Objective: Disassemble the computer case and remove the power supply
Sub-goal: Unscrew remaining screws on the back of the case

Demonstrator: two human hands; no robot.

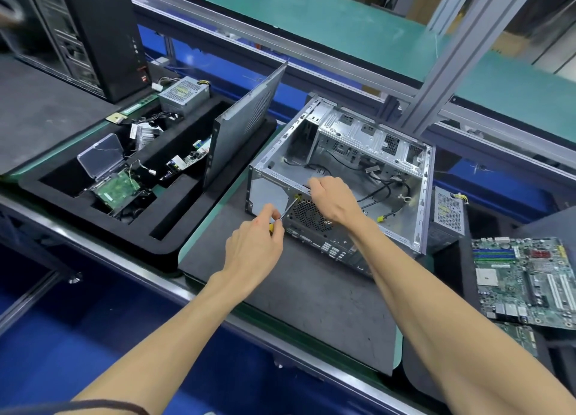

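Computer case (358,165), open with its side panel off, sits on a dark mat on the bench (311,290) between the two arms. Fingers of the left hand (255,246) are curled together around the yellow handle of a screwdriver (288,209), whose thin shaft slants up to the rear panel of the case just above the round fan grille (311,216). Fingers of the right hand (332,198) are curled over the top rear edge of the case, gripping it. Inside the case, loose black cables (383,190) lie across the floor of the shell.

Left of the case, the removed side panel (246,121) stands tilted on edge in a black foam tray (93,209). That tray also holds a green circuit board, a clear plastic box and a grey power supply (184,95). Behind it stands a black tower (78,31). Right of the case are another grey power supply (448,212) and a motherboard (523,280) lying flat.
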